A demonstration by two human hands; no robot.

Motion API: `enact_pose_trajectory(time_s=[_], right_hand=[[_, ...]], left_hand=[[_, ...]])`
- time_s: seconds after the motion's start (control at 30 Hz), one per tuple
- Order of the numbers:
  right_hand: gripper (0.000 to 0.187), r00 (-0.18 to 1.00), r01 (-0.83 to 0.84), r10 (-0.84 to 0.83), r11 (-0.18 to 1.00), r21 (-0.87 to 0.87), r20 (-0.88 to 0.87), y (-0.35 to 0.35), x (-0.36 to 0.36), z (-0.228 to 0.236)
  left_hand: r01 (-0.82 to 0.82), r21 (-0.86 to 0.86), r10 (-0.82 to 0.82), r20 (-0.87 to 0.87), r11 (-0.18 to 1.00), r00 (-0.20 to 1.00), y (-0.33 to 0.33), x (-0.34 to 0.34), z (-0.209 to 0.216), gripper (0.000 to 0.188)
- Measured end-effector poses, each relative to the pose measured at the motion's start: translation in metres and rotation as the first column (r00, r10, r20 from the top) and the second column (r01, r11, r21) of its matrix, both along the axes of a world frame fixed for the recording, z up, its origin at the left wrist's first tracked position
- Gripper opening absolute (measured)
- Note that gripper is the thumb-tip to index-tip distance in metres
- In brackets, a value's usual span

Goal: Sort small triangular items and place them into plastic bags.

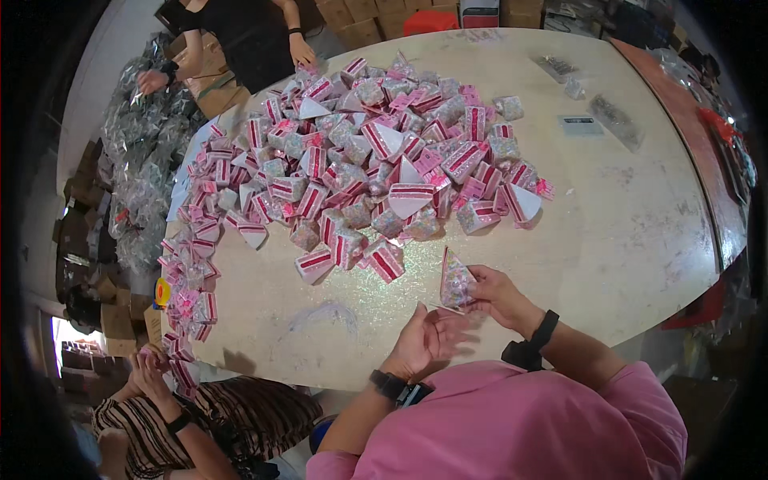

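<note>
Fingers of the right hand [498, 296] pinch a shiny, speckled wedge [456, 282] over the pale table [576, 264] and hide part of its side. The left hand [424, 342] is open, just beside it; its fingers are blurry, and I cannot tell if they touch it. Heaped pink-and-white wedges [412, 194], striped like cake, cover each other up.

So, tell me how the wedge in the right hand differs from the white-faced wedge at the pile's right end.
The held wedge turns a speckled, multicoloured face to the camera; the white-faced wedge shows a plain white face beside a red-and-pink striped side. The held wedge is gripped by the right hand, while the white-faced wedge rests at the pile's edge, touched by no hand. Both show a triangular face.
</note>
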State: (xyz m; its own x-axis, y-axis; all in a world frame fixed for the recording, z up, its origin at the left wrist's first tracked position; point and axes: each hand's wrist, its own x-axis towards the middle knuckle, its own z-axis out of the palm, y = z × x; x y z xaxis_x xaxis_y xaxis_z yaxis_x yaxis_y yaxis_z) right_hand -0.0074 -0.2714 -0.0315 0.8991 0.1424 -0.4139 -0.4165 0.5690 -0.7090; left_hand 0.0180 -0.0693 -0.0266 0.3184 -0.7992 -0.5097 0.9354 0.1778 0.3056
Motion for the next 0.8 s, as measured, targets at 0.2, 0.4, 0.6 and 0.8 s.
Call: enact_pose_trajectory(time_s=[0.2,0.4,0.6,0.8], right_hand=[[0.052,0.977,0.121,-0.004,0.833,-0.540,0.213,0.019,-0.003,-0.015],[0.059,0.979,0.153,0.054,0.453,-0.878,0.199,0.031,-0.005,-0.003],[0.060,0.916,-0.271,0.401,0.627,-0.730,0.005,0.041,-0.014,-0.028],[0.059,0.885,-0.213,0.462,0.515,-0.831,0.060,0.039,0.032,-0.028]], left_hand=[[-0.158,-0.011,0.158,0.025,0.987,0.987,-0.002,0.003,-0.006,0.048],[-0.641,0.216,0.520,0.425,0.736,0.741,0.013,0.006,-0.028,0.018],[-0.759,0.133,0.393,0.791,0.637,0.469,0.017,0.016,0.012,0.030],[-0.650,0.229,0.342,0.699,0.725,0.628,0.050,0.005,0.014,0.035]])
